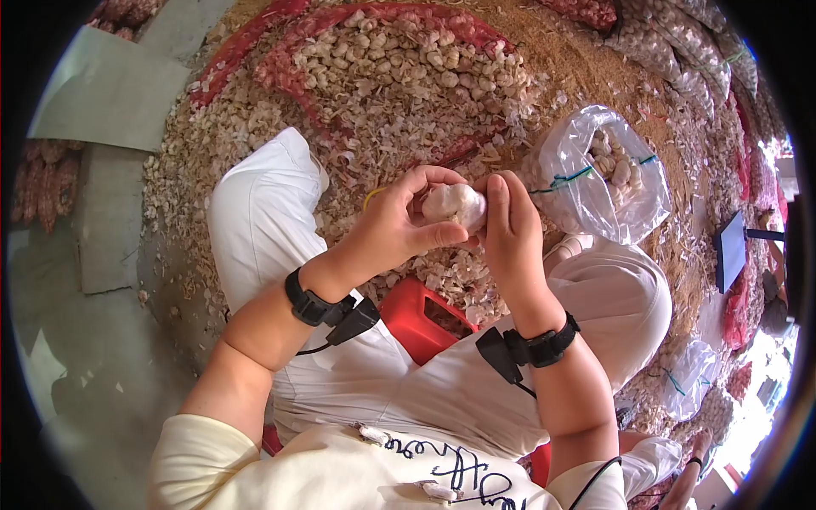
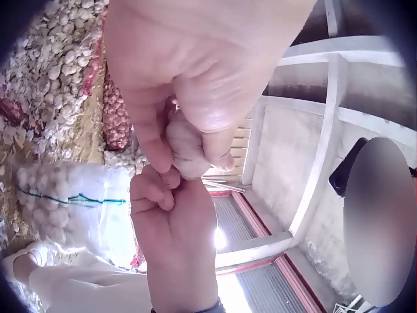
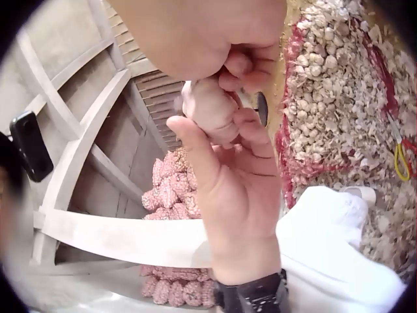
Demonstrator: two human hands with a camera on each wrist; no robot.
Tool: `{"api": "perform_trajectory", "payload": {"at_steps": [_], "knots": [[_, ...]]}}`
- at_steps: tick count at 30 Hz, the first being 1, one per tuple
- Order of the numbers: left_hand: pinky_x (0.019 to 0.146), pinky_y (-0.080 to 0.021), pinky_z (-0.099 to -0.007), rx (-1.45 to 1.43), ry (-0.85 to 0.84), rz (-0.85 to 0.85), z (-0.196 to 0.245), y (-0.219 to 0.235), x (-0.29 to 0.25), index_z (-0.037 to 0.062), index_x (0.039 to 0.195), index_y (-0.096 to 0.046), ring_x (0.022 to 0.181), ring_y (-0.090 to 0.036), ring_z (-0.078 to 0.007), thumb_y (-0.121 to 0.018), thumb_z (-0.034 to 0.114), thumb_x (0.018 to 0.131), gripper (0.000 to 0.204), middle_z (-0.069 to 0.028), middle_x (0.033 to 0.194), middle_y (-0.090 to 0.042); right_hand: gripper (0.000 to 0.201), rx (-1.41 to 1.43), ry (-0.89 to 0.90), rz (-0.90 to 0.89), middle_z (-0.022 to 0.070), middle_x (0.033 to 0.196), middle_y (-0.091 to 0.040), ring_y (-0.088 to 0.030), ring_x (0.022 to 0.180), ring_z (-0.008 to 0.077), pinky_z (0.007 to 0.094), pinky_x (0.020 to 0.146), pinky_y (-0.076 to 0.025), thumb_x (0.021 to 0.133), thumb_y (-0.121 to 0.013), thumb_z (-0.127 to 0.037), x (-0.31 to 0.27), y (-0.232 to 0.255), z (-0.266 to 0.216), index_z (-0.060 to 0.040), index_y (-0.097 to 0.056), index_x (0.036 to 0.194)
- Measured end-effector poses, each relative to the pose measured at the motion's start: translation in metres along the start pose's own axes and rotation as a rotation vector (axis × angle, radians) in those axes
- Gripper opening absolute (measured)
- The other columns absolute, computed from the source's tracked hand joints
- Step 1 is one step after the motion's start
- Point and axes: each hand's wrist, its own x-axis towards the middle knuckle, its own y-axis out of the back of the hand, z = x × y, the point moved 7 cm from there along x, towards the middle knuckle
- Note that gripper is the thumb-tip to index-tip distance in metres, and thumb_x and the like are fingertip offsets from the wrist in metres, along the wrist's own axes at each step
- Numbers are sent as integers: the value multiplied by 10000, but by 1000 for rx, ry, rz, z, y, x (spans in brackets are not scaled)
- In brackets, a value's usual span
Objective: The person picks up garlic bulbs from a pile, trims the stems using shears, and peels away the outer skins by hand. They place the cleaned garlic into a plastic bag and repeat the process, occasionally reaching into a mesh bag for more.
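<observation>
A whitish garlic bulb (image 1: pixel 455 204) is between both hands, above the heap and in front of the knees. My left hand (image 1: pixel 406 223) holds it from the left, thumb along its near side and fingers curled round the far side; the left wrist view shows the bulb (image 2: pixel 186 145) between thumb and fingers. At the bulb's right end, my right hand (image 1: pixel 517 234) grips with thumb and curled fingers. In the right wrist view, the right fingers (image 3: pixel 247 70) bend against the bulb (image 3: pixel 214 111), partly covering it.
Loose garlic bulbs (image 1: pixel 374 59) and papery skins cover the floor ahead, ringed by red netting (image 1: pixel 246 42). A clear plastic bag (image 1: pixel 565 136) of garlic stands right. Between the legs is a red plastic container (image 1: pixel 416 319). Yellow-handled scissors (image 3: pixel 401 160) lie among the skins.
</observation>
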Motion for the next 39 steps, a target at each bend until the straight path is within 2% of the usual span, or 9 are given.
{"api": "perform_trajectory", "payload": {"at_steps": [8,10,13,16,25,30,34,37,39], "knots": [[862,-533,-320,-515,-6,-102,0,-1,4,64,1313,-429,1075,-575,-166,-749,274,826,619,-72,1186,-560,285,314,-170,-124,30,726,-579,-555,576,110,238,526,-468,1011,-466,-259,12,4,29,-9,-597,1046],[854,-526,-316,-556,8,-86,1,-1,5,84,1333,-420,1069,-575,-159,-760,304,812,660,-70,1163,-571,348,-70,275,-15,74,864,-622,-619,743,164,267,688,-514,994,-500,-298,18,12,8,6,-581,1142],[871,-527,-329,-487,-29,-14,2,4,6,103,1355,-415,1098,-567,-157,-757,292,815,667,-70,1183,-570,405,1,358,-37,113,1003,-638,-633,925,197,293,822,-503,957,-574,-294,11,12,-7,13,-545,1220],[932,-513,-323,-413,-72,-19,3,7,5,19,1341,-406,1130,-551,-175,-676,131,886,540,-85,1236,-537,400,110,239,-217,113,1024,-648,-647,939,199,291,821,-507,929,-627,-252,0,-3,-12,14,-538,1214],[934,-518,-323,-452,32,-79,-10,-1,4,-16,1307,-436,1089,-593,-187,-659,101,894,484,-97,1212,-565,223,-63,158,-4,127,839,-644,-636,748,184,288,683,-494,976,-539,-203,-11,1,-15,0,-573,1062],[949,-502,-300,-347,29,-121,-3,-10,2,17,1298,-465,1112,-577,-157,-708,74,849,514,-83,1235,-566,195,-183,332,163,104,762,-617,-607,696,146,297,628,-479,990,-505,-183,-9,11,-24,-4,-583,990],[962,-487,-292,-340,-50,-132,-1,-12,2,45,1269,-494,1139,-558,-143,-731,62,825,504,-64,1225,-574,198,135,-89,68,64,857,-647,-606,768,113,277,693,-495,996,-500,-170,2,14,4,9,-582,1013],[924,-497,-297,-251,-188,-9,10,-1,2,62,1211,-536,1122,-574,-165,-769,74,786,485,-66,1190,-592,304,-54,187,37,89,1083,-624,-597,951,137,282,839,-474,1008,-484,-213,10,17,2,-3,-540,1220],[939,-470,-306,424,-406,147,29,11,-3,81,1212,-539,1115,-557,-183,-815,62,713,571,-71,1207,-566,351,46,198,22,100,1122,-609,-595,977,149,287,850,-472,1003,-495,-230,10,16,0,-8,-496,1276]]}}
